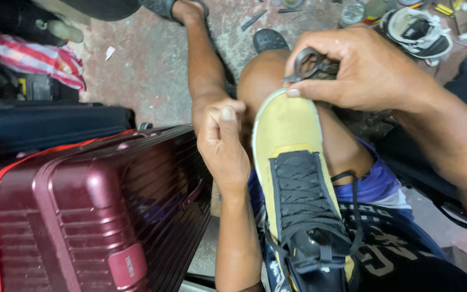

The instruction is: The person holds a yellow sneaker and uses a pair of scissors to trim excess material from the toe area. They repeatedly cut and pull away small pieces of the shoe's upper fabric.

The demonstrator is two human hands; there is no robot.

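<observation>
While the yellow mesh sneaker with black laces (293,178) rests on our lap, our right hand (363,67) grips dark metal scissors (308,64) at its toe. Our left hand (222,143) is fisted just left of it, near the maroon ribbed suitcase (82,211).

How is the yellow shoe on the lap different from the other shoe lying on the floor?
The yellow shoe is yellow with black laces; the floor shoe looks white and black. The yellow shoe lies on the person's lap, touched by the left hand and right hand; the floor shoe lies apart, untouched. The yellow shoe fills much of the view; the floor shoe looks small. Both are sneakers.
</observation>
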